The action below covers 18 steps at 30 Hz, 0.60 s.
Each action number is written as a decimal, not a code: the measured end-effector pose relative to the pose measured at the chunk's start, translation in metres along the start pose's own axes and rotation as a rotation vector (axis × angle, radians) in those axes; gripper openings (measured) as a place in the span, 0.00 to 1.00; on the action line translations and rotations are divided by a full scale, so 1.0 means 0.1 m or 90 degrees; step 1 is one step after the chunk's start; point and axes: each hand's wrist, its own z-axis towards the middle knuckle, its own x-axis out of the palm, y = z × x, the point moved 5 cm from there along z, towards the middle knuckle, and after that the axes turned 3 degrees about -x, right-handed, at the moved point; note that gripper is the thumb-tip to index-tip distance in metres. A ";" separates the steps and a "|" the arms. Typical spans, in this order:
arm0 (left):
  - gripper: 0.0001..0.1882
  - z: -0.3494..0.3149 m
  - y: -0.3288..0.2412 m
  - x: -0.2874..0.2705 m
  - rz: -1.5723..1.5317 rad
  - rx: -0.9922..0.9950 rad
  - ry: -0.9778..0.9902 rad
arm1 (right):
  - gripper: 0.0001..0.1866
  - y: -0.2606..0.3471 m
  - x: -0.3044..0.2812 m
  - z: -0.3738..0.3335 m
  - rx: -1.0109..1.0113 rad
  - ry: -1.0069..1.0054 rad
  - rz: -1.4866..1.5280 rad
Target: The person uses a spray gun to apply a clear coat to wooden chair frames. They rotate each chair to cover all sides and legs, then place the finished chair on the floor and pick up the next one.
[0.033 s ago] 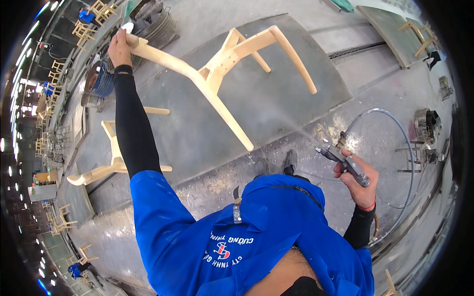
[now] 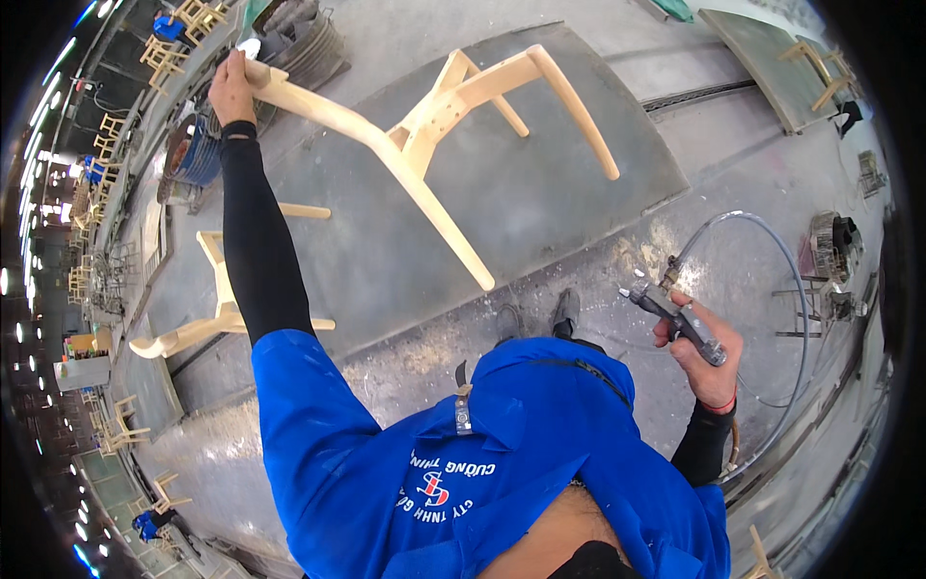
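At the upper left, my left hand (image 2: 231, 92) is closed round the end of a pale wooden chair frame (image 2: 415, 154). The frame is tilted, with its legs spread over a grey board. In my right hand (image 2: 709, 362), at the right, is a dark spray gun (image 2: 666, 314), its nozzle pointing up and left toward the frame, some way apart from it. A clear hose (image 2: 796, 280) loops from the gun round to the right. Beside my left forearm is a second pale chair frame (image 2: 222, 289), partly hidden by the arm.
The grey board (image 2: 559, 212) spreads out ahead of my shoes (image 2: 566, 309). A metal drum (image 2: 313, 48) and a blue bucket (image 2: 198, 154) stand at the upper left. Another board (image 2: 762, 68) with a chair frame is at the upper right. Co-workers in blue appear far left.
The faint spray mist from the gun's nozzle is gone. The held chair frame has shifted slightly up, and the spray gun slightly right.
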 end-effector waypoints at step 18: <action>0.25 0.10 -0.05 -0.03 -0.041 -0.049 -0.017 | 0.24 -0.99 -0.11 -0.14 0.370 0.053 -0.070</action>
